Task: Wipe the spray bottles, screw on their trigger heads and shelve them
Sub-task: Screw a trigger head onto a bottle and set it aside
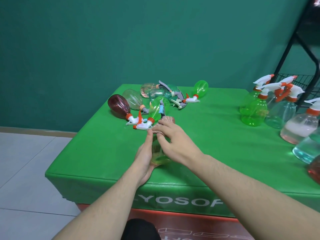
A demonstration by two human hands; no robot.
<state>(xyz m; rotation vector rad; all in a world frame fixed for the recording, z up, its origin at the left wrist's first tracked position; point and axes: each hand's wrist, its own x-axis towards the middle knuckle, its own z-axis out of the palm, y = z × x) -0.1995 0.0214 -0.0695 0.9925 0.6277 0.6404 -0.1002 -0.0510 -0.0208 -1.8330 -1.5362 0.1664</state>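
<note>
Green clear-plastic bottle (158, 153), near table (207, 135) front edge: left hand (145, 153) cups its base, right hand (170, 135) presses a brownish cloth (166, 121) at its neck. Likely light, thin-walled, slick; best held at the body. Unfinished pile (149, 101) at 11 o'clock, finished bottles (277, 110) at 2; open room between.

Both bare forearms reach forward and converge. The left hand (144, 154) cups with fingers extended upward; the right hand (170, 138) presses down, fingers curled.
</note>
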